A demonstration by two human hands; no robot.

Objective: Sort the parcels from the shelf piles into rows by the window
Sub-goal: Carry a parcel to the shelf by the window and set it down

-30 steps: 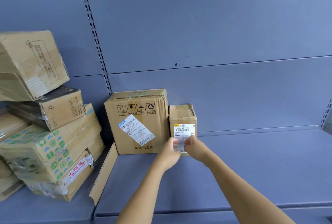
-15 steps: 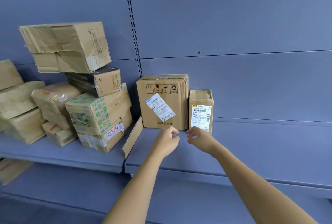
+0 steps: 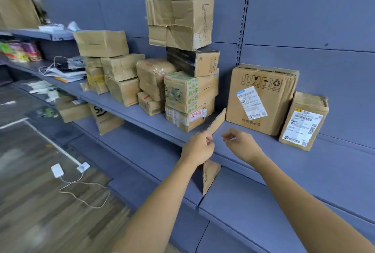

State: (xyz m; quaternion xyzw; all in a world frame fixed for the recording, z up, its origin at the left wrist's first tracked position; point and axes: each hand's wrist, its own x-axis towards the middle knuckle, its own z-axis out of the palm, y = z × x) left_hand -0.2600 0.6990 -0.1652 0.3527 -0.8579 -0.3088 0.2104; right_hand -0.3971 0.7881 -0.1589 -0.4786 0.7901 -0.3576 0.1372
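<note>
- Blue metal shelving backed the whole scene, and its middle shelf (image 3: pixel 334 161) carried the parcels under review. No window was in view.
- Large box (image 3: pixel 261 100) and small box (image 3: pixel 303 120) stood upright on the right-hand bay, side by side and close against each other, labels facing outward. Judged: set this way so the labels could be read, and as the start of a row.
- Left hand (image 3: pixel 197 147) and right hand (image 3: pixel 242 146) hovered at the shelf edge, near each other but apart. Each grip was slack, with fingers loosely curled and nothing held.
- Left hand lay just beside the near end of a cardboard strip (image 3: pixel 216 121); contact could not be confirmed.
- Cardboard strip stood on edge between the two bays. Judged: a divider separating unsorted parcels from placed ones.
- Tall pile (image 3: pixel 190 92) stood left of the strip, several boxes high. Its top box was crushed and overhung the one beneath. Judged: liable to topple unless taken from the top down.
- Low pile (image 3: pixel 113 66) sat further left on the same shelf, its boxes packed close together.
- Obstructions: the strip stood between the hands and the tall pile. A cardboard scrap (image 3: pixel 210 175) stood wedged on the shelf below the left wrist.
- Cable (image 3: pixel 81 198) lay loose on the floor (image 3: pixel 40 222). Judged: a trip hazard when carrying parcels.
</note>
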